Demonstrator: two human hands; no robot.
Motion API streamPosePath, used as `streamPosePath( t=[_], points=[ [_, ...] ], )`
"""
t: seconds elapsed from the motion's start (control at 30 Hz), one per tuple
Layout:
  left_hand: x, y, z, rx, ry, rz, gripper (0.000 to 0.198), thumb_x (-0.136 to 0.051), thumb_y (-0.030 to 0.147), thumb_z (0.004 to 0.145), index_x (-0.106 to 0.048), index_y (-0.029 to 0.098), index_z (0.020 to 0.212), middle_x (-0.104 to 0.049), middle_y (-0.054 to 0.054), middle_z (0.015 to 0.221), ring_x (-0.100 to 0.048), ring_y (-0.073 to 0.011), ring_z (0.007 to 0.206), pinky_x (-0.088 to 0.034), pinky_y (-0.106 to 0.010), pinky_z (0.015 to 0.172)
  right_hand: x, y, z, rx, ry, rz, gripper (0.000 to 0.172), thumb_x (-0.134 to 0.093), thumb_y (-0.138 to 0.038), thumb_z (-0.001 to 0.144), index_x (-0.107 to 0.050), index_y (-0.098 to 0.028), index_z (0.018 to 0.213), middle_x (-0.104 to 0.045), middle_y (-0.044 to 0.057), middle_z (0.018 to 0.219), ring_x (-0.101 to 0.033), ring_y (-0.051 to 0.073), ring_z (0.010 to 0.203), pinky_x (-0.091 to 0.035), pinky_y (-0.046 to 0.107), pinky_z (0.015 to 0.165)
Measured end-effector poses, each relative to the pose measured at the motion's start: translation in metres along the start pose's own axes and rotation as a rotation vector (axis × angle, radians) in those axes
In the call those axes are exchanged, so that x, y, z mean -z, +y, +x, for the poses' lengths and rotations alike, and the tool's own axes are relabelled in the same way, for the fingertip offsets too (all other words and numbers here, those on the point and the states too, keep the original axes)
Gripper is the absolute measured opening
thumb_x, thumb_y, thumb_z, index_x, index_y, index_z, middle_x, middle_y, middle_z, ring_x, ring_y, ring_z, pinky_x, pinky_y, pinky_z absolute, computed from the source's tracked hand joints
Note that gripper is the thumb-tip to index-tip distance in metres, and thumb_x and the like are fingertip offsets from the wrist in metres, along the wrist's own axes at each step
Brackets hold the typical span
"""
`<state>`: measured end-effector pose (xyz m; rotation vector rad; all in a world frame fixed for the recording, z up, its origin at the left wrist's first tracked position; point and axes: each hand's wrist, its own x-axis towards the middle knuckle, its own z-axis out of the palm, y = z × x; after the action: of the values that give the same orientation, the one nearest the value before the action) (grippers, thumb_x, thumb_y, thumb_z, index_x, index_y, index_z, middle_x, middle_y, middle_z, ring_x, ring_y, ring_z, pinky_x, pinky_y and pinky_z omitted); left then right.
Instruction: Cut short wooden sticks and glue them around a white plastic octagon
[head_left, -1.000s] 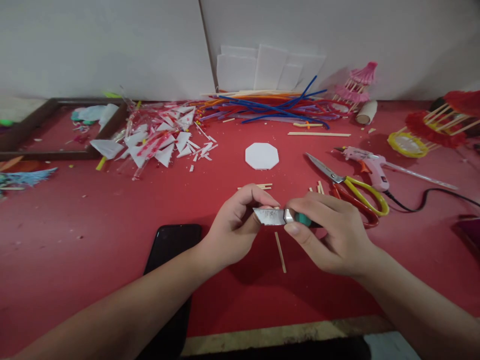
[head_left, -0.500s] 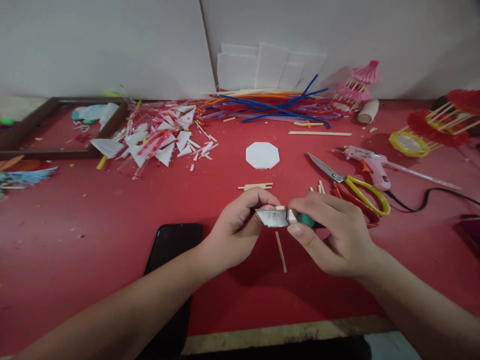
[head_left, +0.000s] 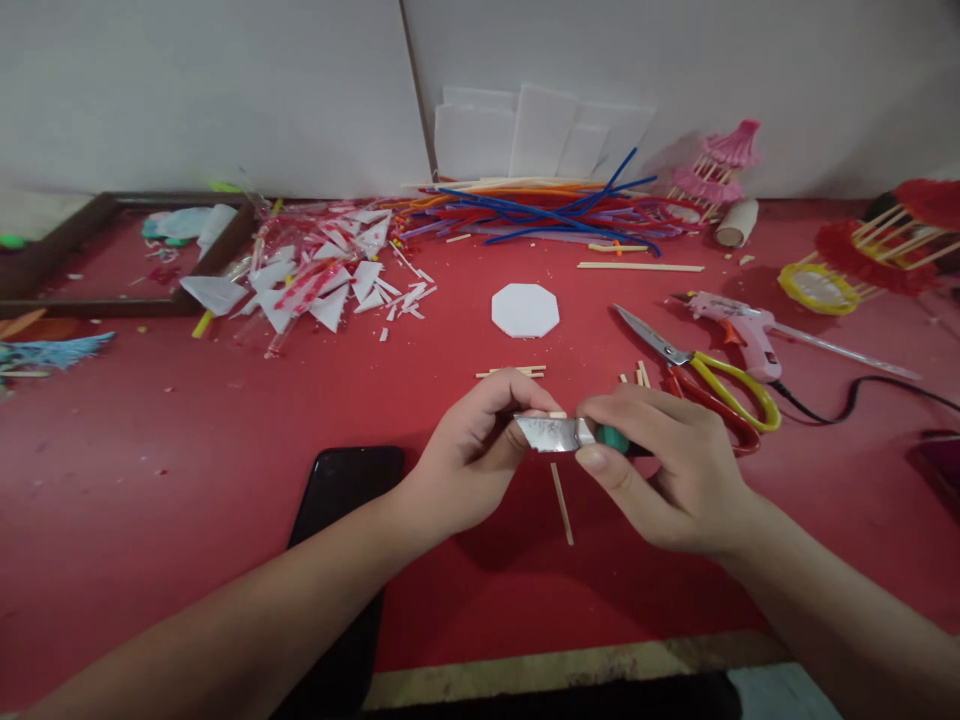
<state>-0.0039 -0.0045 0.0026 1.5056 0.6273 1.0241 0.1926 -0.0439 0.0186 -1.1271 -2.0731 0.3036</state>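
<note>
My right hand point(head_left: 667, 465) is closed round the green handle of a utility knife point(head_left: 551, 434), its wide blade pointing left. A short wooden stick point(head_left: 557, 414) is pinched in my left hand point(head_left: 480, 450), with only its pale end showing behind the blade; the rest is hidden by fingers and blade. Below the blade, a thin wooden stick point(head_left: 562, 505) lies on the red table. Just beyond my left hand are several short sticks point(head_left: 517, 371), and farther back lies a white octagonal piece point(head_left: 525, 310).
Scissors point(head_left: 675, 355) and a pink glue gun point(head_left: 742, 325) with its cord lie to the right. A black phone point(head_left: 352, 490) is by my left forearm. Paper scraps point(head_left: 322, 270), pipe cleaners point(head_left: 547, 210), a dark frame point(head_left: 97, 305) and a red stick model point(head_left: 862, 250) stand around.
The blade has tilted slightly and catches more light. Both hands have kept nearly the same place, and the things on the table have not moved.
</note>
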Motion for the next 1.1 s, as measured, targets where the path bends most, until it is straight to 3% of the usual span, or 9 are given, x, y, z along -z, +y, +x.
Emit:
streamPosePath(
  t=[0.23,0.5,0.8,0.97,1.03,1.1],
  points=[
    [0.001,-0.003,0.001,-0.021,-0.028,-0.026,0.016,-0.062,0.034,0.096,-0.061,0.019,0.088,-0.059,0.0,0.08,-0.052,-0.0105,0.067,-0.042,-0.022,0.063,0.001,0.0,-0.001,-0.003,-0.035,0.008,0.016,-0.056,-0.032,0.095,-0.063,-0.017,0.093,-0.059,-0.001,0.07,-0.047,0.01,0.059,-0.04,0.024,0.056],
    [0.002,0.001,-0.001,0.109,-0.112,-0.166,0.026,-0.062,0.039,0.096,-0.059,0.018,0.082,-0.053,0.003,0.07,-0.042,-0.0084,0.059,-0.037,-0.021,0.058,0.0,0.003,-0.005,0.048,-0.027,0.04,0.014,-0.059,-0.03,0.093,-0.062,-0.016,0.095,-0.054,-0.001,0.068,-0.044,0.011,0.058,-0.037,0.026,0.054],
    [0.004,0.003,-0.002,0.142,-0.118,-0.204,0.028,-0.064,0.041,0.095,-0.06,0.016,0.082,-0.056,0.0,0.075,-0.047,-0.0084,0.063,-0.038,-0.02,0.059,0.0,0.003,-0.005,0.082,-0.01,0.035,0.012,-0.059,-0.03,0.092,-0.061,-0.018,0.094,-0.054,-0.001,0.067,-0.044,0.011,0.057,-0.038,0.026,0.054],
    [0.001,0.005,-0.006,0.019,-0.239,-0.184,0.023,-0.059,0.036,0.098,-0.063,0.017,0.085,-0.056,0.0,0.069,-0.051,-0.0094,0.061,-0.042,-0.021,0.059,0.009,0.023,0.0,-0.083,0.083,-0.178,0.018,-0.056,-0.035,0.095,-0.065,-0.019,0.094,-0.065,0.002,0.073,-0.057,0.013,0.061,-0.04,0.026,0.057],
    [0.0,0.006,-0.007,0.009,-0.21,-0.182,0.021,-0.059,0.034,0.099,-0.063,0.018,0.087,-0.056,0.001,0.067,-0.052,-0.0099,0.06,-0.043,-0.021,0.059,0.013,0.028,0.002,-0.191,0.154,-0.21,0.02,-0.054,-0.036,0.097,-0.065,-0.02,0.092,-0.063,-0.001,0.068,-0.055,0.012,0.057,-0.038,0.026,0.054],
    [0.0,0.005,-0.006,0.046,-0.138,-0.176,0.021,-0.061,0.035,0.097,-0.061,0.018,0.087,-0.058,0.001,0.066,-0.053,-0.0098,0.06,-0.044,-0.022,0.06,0.013,0.025,0.004,-0.188,0.164,-0.125,0.021,-0.054,-0.037,0.097,-0.063,-0.02,0.088,-0.061,-0.002,0.066,-0.053,0.011,0.055,-0.038,0.025,0.053]
  ],
)
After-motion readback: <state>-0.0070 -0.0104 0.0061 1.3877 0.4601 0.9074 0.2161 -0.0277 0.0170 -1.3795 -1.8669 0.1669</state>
